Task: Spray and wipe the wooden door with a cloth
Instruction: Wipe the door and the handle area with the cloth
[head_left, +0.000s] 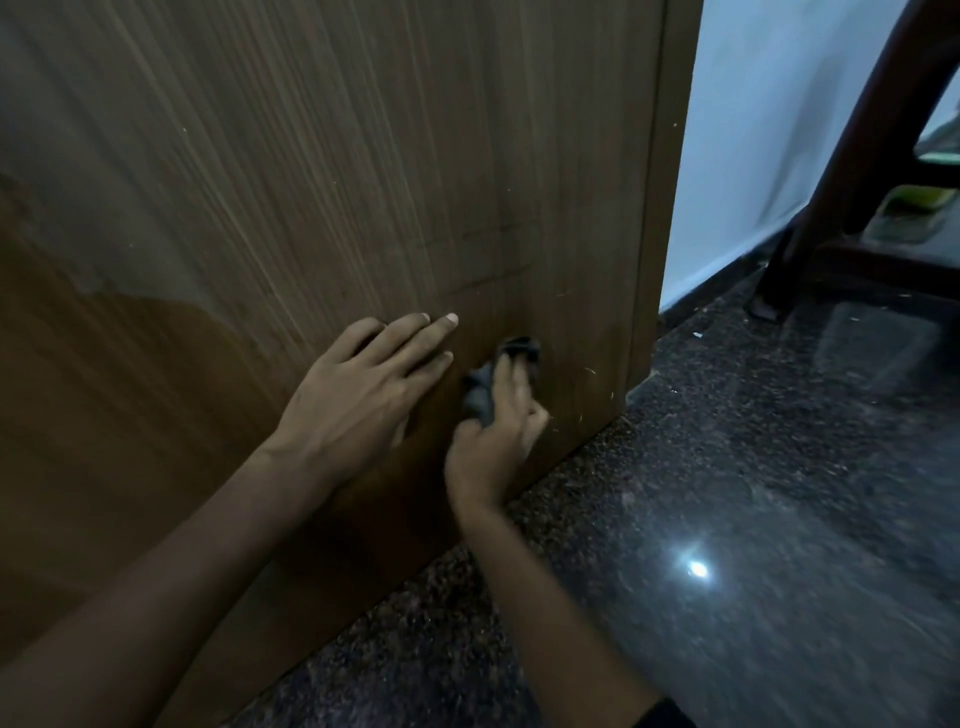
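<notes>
The wooden door (322, 171) fills the left and middle of the head view, brown with vertical grain, its lower edge close to the floor. My left hand (363, 395) lies flat on the door's lower part with its fingers straight. Just to its right, my right hand (493, 431) presses a dark grey cloth (480, 392) against the door near the bottom right corner, fingers over the cloth. Part of the cloth sticks out above my fingertips. No spray bottle is in view.
A dark speckled polished floor (753, 493) spreads to the right and reflects a light spot. Beyond the door's edge is a pale wall (753, 130). Dark wooden furniture legs (841, 171) stand at the upper right.
</notes>
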